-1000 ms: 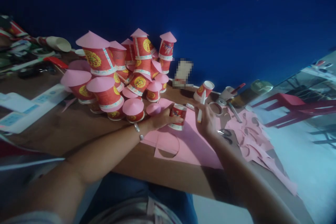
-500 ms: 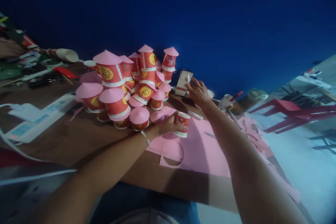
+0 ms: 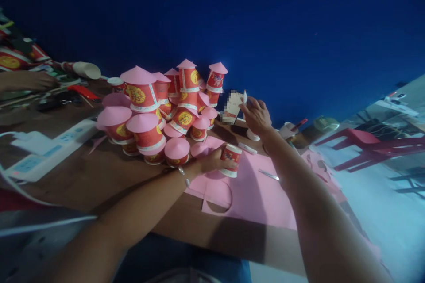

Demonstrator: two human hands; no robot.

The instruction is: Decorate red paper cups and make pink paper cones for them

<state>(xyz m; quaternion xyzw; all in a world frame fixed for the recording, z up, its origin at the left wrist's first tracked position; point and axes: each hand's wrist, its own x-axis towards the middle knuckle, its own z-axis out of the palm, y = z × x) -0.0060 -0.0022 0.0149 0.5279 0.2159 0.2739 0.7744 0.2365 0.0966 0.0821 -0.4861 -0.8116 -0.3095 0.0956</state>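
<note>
My left hand (image 3: 214, 161) is closed round a red paper cup (image 3: 231, 155) with a white rim, which stands over the pink paper sheet (image 3: 252, 199). Farther back, my right hand (image 3: 256, 114) is raised with a slim white pen-like tube (image 3: 245, 97) pinched in its fingers, tip upward. Between the hands lies another white tube (image 3: 247, 148). Scissors (image 3: 268, 174), partly hidden by my right forearm, rest on the sheet. Left of the cup, several red paper cups with pink cone roofs (image 3: 142, 130) are stacked.
A phone (image 3: 232, 108) leans near the blue wall (image 3: 212, 17). At left lie a white power strip (image 3: 53, 150) and a cluttered area where another person's hand (image 3: 29, 80) shows. Pink offcuts (image 3: 323, 168) hang along the right edge, near a red stool (image 3: 358, 141).
My right hand has shifted slightly right with the white tube, away from the phone. The cup in my left hand sits a little lower and tilts slightly. The other person's hand has moved into fuller view.
</note>
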